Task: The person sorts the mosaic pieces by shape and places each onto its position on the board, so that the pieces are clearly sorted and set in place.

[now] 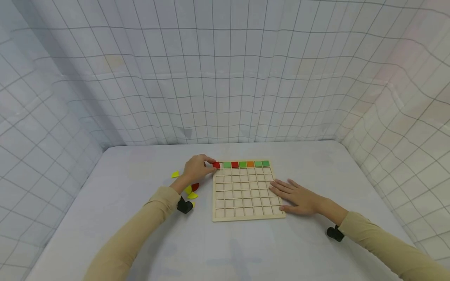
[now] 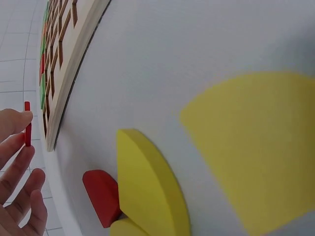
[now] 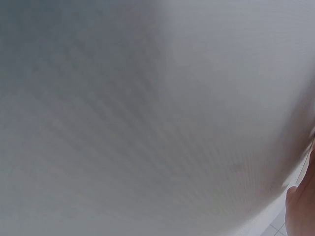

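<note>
A square wooden grid board (image 1: pixel 230 194) lies on the white table. Along its far row sit several square tiles: light green (image 1: pixel 227 165), red (image 1: pixel 234 164), green (image 1: pixel 243 164), orange (image 1: pixel 250 164) and more green at the right end. My left hand (image 1: pixel 197 168) pinches a red square tile (image 1: pixel 216 165) between thumb and fingers at the board's far left corner. In the left wrist view that tile (image 2: pixel 28 124) is held on edge beside the frame. My right hand (image 1: pixel 299 197) lies flat with fingers spread, fingertips resting on the board's right edge.
Left of the board, partly under my left forearm, lie yellow wedge pieces (image 1: pixel 192 195) and a red rounded piece (image 1: pixel 195 187). Another yellow wedge (image 1: pixel 175 174) lies farther left. White cloth with a dark grid (image 1: pixel 225 86) hangs behind the table and on both sides.
</note>
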The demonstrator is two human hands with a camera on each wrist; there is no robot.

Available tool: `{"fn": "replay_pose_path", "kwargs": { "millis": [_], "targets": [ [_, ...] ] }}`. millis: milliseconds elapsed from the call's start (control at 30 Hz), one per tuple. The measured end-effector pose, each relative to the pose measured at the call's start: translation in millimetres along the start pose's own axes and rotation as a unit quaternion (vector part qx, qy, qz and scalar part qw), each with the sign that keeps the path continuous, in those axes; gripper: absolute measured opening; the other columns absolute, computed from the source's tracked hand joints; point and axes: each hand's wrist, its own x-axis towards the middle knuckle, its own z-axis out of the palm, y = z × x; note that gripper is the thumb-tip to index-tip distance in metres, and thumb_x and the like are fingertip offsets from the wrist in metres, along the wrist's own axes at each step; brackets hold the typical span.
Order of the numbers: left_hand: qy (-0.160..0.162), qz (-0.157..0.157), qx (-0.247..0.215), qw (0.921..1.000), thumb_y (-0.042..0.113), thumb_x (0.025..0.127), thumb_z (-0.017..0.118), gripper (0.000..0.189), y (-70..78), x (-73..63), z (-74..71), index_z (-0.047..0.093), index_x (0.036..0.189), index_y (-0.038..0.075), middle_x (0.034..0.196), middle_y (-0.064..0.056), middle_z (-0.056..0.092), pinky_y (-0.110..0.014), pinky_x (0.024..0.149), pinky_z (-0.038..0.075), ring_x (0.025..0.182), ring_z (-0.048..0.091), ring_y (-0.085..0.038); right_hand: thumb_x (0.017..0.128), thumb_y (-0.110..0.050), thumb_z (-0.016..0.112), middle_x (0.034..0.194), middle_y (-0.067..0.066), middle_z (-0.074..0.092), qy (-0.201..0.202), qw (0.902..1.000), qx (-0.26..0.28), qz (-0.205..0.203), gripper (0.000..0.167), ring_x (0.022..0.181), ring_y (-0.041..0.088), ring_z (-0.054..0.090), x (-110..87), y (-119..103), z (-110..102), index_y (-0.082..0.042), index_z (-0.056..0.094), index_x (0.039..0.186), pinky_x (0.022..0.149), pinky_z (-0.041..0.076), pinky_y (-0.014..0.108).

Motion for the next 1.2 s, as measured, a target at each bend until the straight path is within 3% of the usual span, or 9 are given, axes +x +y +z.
{"fn": "replay_pose_path", "kwargs": {
  "millis": [700, 1200],
  "targets": [
    [-0.030, -0.025, -0.008, 0.9992, 0.026, 0.084, 0.070, 0.034, 8.5, 13.0, 8.8, 0.071, 0.115, 0.013, 0.115, -0.007, 0.067, -0.023, 0.058, 0.042, 0.081, 0.058, -0.018, 0.099, -0.050, 0.041, 0.163, 0.004, 0.010, 0.000, 1.0000, 0.006, -0.005, 0.070, 0.150, 0.026, 0.011, 0.7, 0.2, -1.1, -0.017, 0.014, 0.155, 0.116, 0.012, 0.059],
    [-0.025, -0.013, 0.012, 0.9996, 0.022, 0.086, 0.071, 0.031, 7.3, 16.0, 11.1, 0.072, 0.115, 0.011, 0.110, -0.009, 0.068, -0.027, 0.062, 0.046, 0.085, 0.061, -0.020, 0.099, -0.051, 0.039, 0.163, 0.002, 0.010, -0.002, 1.0000, 0.003, 0.000, 0.070, 0.150, 0.026, 0.010, 1.1, 1.2, 0.8, -0.018, 0.013, 0.156, 0.117, 0.012, 0.057]
  ]
}}
